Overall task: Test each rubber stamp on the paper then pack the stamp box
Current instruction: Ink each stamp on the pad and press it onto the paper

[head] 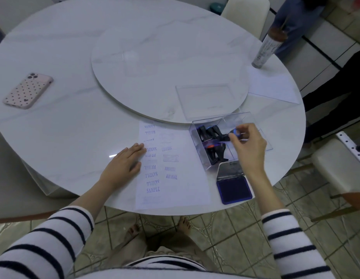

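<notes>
A white paper (pixel 181 190) covered with several purple prints such as SAMPLE and AIR MAIL lies at the table's near edge. My left hand (pixel 124 165) rests flat on its left border, fingers together. To the right stands a clear divided stamp box (pixel 225 141) holding several black-handled stamps. My right hand (pixel 247 143) hovers over the box, its fingers pinched on a stamp (pixel 234 133) with a black handle and a blue end. An open purple ink pad (pixel 234 186) sits just in front of the box. The clear box lid (pixel 207 100) lies on the turntable.
A round turntable (pixel 155 63) fills the middle of the white marble table (pixel 64 127). A pink phone (pixel 28 90) lies far left. A tall bottle (pixel 267 49) and another sheet (pixel 273 87) are at the far right. Chairs and another person's legs (pixel 336 93) surround the table.
</notes>
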Available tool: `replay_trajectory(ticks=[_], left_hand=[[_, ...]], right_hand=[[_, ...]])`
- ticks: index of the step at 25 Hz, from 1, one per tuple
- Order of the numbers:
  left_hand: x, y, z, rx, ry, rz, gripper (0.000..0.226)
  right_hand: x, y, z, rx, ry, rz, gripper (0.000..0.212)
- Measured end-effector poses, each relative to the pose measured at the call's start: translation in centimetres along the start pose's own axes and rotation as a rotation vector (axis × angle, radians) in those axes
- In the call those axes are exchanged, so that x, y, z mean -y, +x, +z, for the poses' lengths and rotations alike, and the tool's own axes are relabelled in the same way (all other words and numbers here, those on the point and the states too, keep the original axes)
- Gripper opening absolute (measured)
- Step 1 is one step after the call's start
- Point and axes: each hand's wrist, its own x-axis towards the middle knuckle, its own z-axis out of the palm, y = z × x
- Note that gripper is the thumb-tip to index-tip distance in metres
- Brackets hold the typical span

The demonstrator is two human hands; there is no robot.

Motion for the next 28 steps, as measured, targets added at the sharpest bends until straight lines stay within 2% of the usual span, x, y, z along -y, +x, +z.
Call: replay_trajectory(ticks=[5, 9, 15, 19, 21, 24, 28], left_hand=[[-0.1, 0.0, 0.0, -0.01, 0.005, -0.002, 0.06], [-0.2, 0.0, 0.0, -0.021, 0.002, -0.019, 0.057], [-0.2, 0.1, 0.0, -0.021, 0.016, -0.024, 0.056], [-0.2, 0.1, 0.0, -0.024, 0.014, -0.027, 0.055], [-0.1, 0.1, -0.1, -0.022, 0.016, -0.028, 0.055], [-0.1, 0.1, -0.1, -0.02, 0.019, -0.024, 0.054], [-0.2, 0.1, -0.2, -0.022, 0.022, -0.014, 0.054]], right_hand=[[-3.8, 7.6, -1.5, 0.02, -0.252, -0.071, 0.014], [-6.1, 11.5, -0.3, 0.191, -0.481, -0.092, 0.015], [-7.8, 13.7, 1.5, 0.522, -0.584, 0.029, 0.015], [-6.4, 12.7, 2.7, 0.427, -0.552, -0.173, 0.017], [-5.4, 11.7, 3.9, 0.476, -0.531, -0.232, 0.016], [-5.1, 10.6, 5.8, 0.572, -0.56, -0.202, 0.02], [-5.4, 10.1, 7.3, 0.57, -0.72, -0.133, 0.019]])
